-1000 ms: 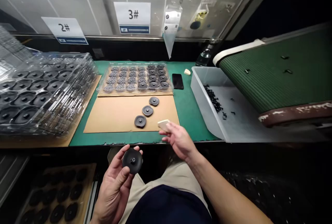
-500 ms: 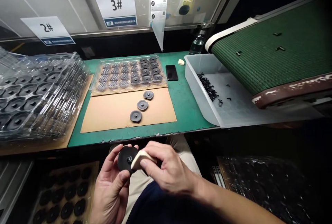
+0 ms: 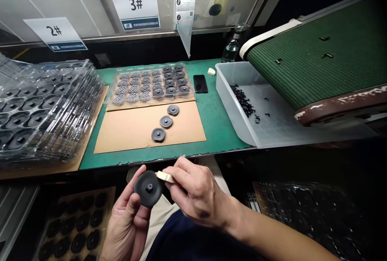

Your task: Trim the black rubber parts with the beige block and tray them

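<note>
My left hand [image 3: 128,218] grips a black round disc [image 3: 148,188] with a small hub at its middle, held over my lap below the table edge. My right hand [image 3: 193,192] pinches a small cream-coloured block [image 3: 165,176] and presses its end against the disc's upper right rim. Three more black discs [image 3: 165,121] lie in a diagonal row on a brown cardboard sheet [image 3: 127,130]. Behind them a clear blister tray [image 3: 149,84] holds several discs in its right-hand pockets.
A stack of clear trays with discs [image 3: 45,107] stands at the left. A phone [image 3: 200,84] lies on the green mat. A white bin [image 3: 272,120] with small black parts sits under a green conveyor belt [image 3: 314,63]. Another tray of discs [image 3: 72,228] lies below left.
My right hand came back from the table edge to the disc with the cream block, then slid the block from the disc's centre to its upper right rim. The camera tilted down slightly.
</note>
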Available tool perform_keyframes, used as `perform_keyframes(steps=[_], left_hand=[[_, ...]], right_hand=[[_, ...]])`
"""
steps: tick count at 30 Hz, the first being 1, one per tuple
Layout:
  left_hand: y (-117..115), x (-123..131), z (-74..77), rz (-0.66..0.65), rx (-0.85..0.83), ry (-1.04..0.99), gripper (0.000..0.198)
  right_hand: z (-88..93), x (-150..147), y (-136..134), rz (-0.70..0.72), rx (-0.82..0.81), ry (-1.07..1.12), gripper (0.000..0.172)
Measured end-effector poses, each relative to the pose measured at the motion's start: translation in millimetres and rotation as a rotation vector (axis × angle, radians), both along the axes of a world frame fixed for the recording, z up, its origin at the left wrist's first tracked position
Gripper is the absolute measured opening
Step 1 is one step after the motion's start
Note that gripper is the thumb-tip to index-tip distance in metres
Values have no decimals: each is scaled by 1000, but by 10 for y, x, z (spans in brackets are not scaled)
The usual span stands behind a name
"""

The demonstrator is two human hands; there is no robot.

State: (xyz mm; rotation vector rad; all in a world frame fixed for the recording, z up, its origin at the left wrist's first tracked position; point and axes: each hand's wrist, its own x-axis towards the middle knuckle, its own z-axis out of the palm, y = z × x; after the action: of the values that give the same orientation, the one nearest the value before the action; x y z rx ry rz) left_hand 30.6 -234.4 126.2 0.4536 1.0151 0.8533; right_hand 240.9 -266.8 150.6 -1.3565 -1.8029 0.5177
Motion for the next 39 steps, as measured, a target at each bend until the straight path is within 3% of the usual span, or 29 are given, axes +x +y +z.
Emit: perform_keyframes(steps=[3,9,15,20,24,30,33,35,39], left_hand=[[-13,9,-16,-15,-24,-37,57],[-23,82,37,-69,26,-20,55],[-11,68,39,-18,-10,-1,58],[-12,60,52,-52,7,-21,54],[1,35,53,-11,-23,-25,54],[2,17,53,-151,-52,-53,49],[18,19,59,-64,-15,-32,50],[31,5,52,-9,3,-14,52],[39,-31,22,-162,-14,-27,49]], right_hand=[[13,7,-39,-11,-80,15,19],[-56,-13,-56,10,115,-35,31],[63,-39,-122,32,-100,76,16],[61,-24,-95,-33,-11,-48,20],[39,-49,-114,29,-47,1,17],[67,-31,-79,32,43,-115,24],[82,-82,-83,19,2,-89,15],[83,-117,-105,-4,-61,-50,18],[80,-97,-101,-16,-14,-142,16]])
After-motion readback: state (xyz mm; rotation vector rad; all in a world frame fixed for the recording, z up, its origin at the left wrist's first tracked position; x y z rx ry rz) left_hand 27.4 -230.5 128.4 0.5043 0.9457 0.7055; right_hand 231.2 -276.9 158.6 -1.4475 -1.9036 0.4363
